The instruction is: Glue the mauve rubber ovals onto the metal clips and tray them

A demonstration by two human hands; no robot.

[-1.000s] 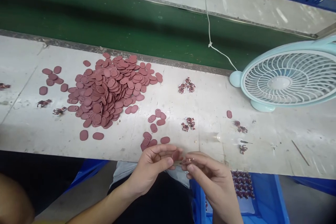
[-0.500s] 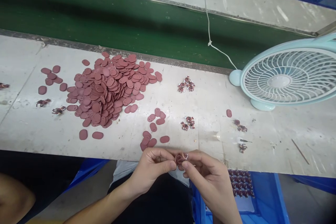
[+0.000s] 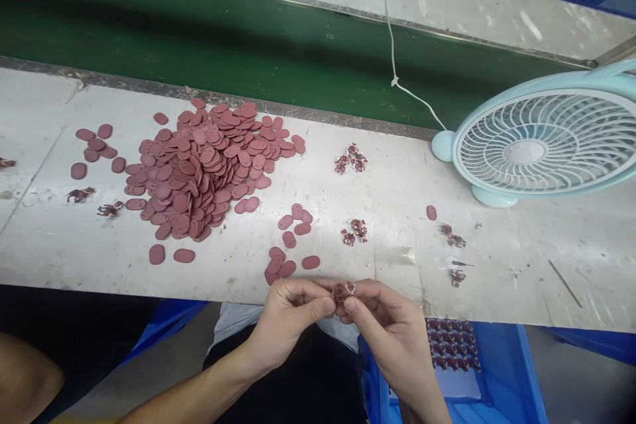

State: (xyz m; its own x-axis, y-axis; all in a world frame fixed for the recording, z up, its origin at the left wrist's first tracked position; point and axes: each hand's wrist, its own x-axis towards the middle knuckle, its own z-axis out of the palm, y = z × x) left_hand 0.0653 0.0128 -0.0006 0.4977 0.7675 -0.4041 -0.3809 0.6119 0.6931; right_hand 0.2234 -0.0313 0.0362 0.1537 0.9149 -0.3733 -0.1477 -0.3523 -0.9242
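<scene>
Over the table's near edge, my left hand point(image 3: 293, 318) and my right hand point(image 3: 390, 324) meet fingertip to fingertip. Between them is a small brown animal figurine point(image 3: 342, 293) with pale markings. Thumb and fingers of the left pinch its left side, while those of the right close on its right side. The fingers partly cover it, so I cannot tell whether an oval piece is held with it. Just beyond my left hand lie loose reddish-brown oval pieces point(image 3: 287, 269). Similar small figurines point(image 3: 354, 232) sit in a cluster farther up the table.
A large pile of oval pieces point(image 3: 199, 172) covers the table's left middle. A light blue fan point(image 3: 527, 152) stands at right, its white cord point(image 3: 392, 46) crossing the green strip point(image 3: 298, 46). Below the edge, a blue crate point(image 3: 511, 371) holds rows of figurines. Someone's limb point(image 3: 30, 371) shows lower left.
Both hands keep hold of the figurine and it appears slightly turned between the fingertips. The whole view has shifted a little; the pieces on the table lie as before.
</scene>
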